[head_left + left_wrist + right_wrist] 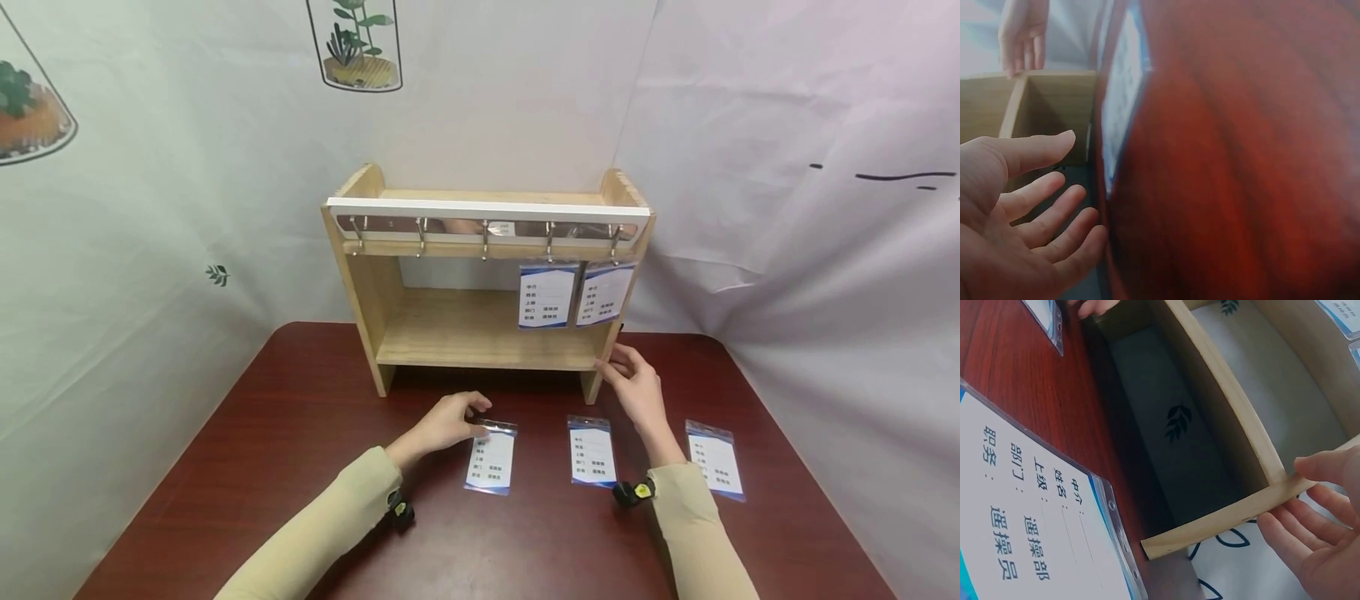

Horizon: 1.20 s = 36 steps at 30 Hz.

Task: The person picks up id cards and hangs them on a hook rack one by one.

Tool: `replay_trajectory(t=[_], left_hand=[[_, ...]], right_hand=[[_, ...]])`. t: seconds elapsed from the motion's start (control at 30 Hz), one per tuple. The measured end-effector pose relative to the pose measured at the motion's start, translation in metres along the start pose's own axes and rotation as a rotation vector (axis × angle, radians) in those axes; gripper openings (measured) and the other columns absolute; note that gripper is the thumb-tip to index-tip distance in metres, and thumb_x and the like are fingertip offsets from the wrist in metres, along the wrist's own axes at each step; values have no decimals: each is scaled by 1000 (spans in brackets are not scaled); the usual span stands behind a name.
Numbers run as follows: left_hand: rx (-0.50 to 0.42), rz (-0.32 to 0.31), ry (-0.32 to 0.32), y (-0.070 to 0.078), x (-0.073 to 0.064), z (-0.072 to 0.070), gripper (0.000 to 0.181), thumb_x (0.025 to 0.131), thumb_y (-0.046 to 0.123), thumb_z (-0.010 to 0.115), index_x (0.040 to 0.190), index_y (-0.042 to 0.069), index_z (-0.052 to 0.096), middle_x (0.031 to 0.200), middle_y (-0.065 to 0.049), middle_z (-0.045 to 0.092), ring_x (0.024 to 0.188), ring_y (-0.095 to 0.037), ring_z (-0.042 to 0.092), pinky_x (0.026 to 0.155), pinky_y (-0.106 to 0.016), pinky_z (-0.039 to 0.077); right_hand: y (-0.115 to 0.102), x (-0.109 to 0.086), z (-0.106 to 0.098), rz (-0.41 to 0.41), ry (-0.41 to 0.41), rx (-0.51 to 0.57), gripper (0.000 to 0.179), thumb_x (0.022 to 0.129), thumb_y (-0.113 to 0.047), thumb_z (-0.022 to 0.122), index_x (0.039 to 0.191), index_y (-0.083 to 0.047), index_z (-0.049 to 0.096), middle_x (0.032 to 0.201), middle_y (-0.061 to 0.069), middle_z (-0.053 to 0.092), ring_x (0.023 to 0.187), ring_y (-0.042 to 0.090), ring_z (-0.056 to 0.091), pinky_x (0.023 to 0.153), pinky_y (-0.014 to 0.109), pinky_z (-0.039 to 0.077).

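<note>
My left hand [450, 421] is over the table, fingers loosely bent and parted from the thumb. Its thumb overlaps the top edge of a clear-sleeved name badge [491, 460] in the head view. In the left wrist view the palm and spread fingers [1054, 212] have nothing between them. At the lower right of a wooden shelf [480, 364], my right hand [636, 390] holds the side panel [1229, 519], thumb at its front edge and fingers along the outer side. Two badges [548, 297] hang from hooks on the shelf's white rail [487, 208].
Another badge [592, 454] lies flat left of my right forearm, and one more badge [714, 460] lies to its right. Several metal hooks [421, 237] line the rail. Behind the dark red table [300, 467] hangs a pale printed cloth [187, 192].
</note>
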<state>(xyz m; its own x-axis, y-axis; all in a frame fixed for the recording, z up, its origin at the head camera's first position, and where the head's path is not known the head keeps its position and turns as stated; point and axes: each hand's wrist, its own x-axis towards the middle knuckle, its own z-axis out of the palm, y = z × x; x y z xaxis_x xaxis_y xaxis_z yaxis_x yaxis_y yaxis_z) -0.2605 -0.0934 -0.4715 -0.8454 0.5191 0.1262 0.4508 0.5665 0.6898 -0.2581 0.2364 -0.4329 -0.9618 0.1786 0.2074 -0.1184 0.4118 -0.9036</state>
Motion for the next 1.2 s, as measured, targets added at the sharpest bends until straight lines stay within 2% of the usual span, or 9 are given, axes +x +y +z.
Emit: replay_trajectory(t=[0.23, 0.47, 0.67, 0.87, 1.2], left_hand=[[71, 26, -11, -2, -1, 2, 40, 79, 10, 82, 115, -1, 68, 110, -12, 71, 94, -25, 65, 83, -40, 52], [198, 61, -86, 0, -3, 0, 48, 75, 20, 87, 116, 1, 69, 111, -11, 68, 105, -28, 60, 94, -43, 47], [199, 14, -150, 5, -5, -1, 53, 72, 22, 90, 116, 1, 70, 120, -12, 62, 112, -30, 53, 98, -44, 45], [189, -4, -160, 5, -5, 1, 53, 71, 20, 91, 116, 0, 70, 120, -11, 60, 112, -28, 51, 97, -43, 45], [238, -1, -183, 11, 2, 1, 52, 67, 20, 93, 109, 3, 68, 106, -7, 59, 101, -26, 49, 90, -40, 45]], right_hand=[[1, 1, 1, -17, 5, 19, 53, 96, -29, 72, 140, -6, 55, 135, 16, 62, 121, 28, 62, 81, 11, 48], [0, 1, 2, -18, -6, 23, 54, 95, -29, 72, 141, -7, 55, 136, 15, 62, 121, 26, 61, 81, 11, 47], [-1, 0, 1, -11, -15, 43, 56, 95, -30, 73, 142, -6, 54, 137, 16, 61, 122, 27, 61, 81, 10, 47], [2, 0, 0, -11, -15, 30, 56, 95, -31, 72, 141, -5, 54, 137, 16, 61, 122, 29, 60, 82, 10, 47], [3, 0, -2, -5, -18, 37, 55, 95, -30, 72, 141, -6, 54, 137, 16, 60, 123, 27, 60, 80, 9, 47]])
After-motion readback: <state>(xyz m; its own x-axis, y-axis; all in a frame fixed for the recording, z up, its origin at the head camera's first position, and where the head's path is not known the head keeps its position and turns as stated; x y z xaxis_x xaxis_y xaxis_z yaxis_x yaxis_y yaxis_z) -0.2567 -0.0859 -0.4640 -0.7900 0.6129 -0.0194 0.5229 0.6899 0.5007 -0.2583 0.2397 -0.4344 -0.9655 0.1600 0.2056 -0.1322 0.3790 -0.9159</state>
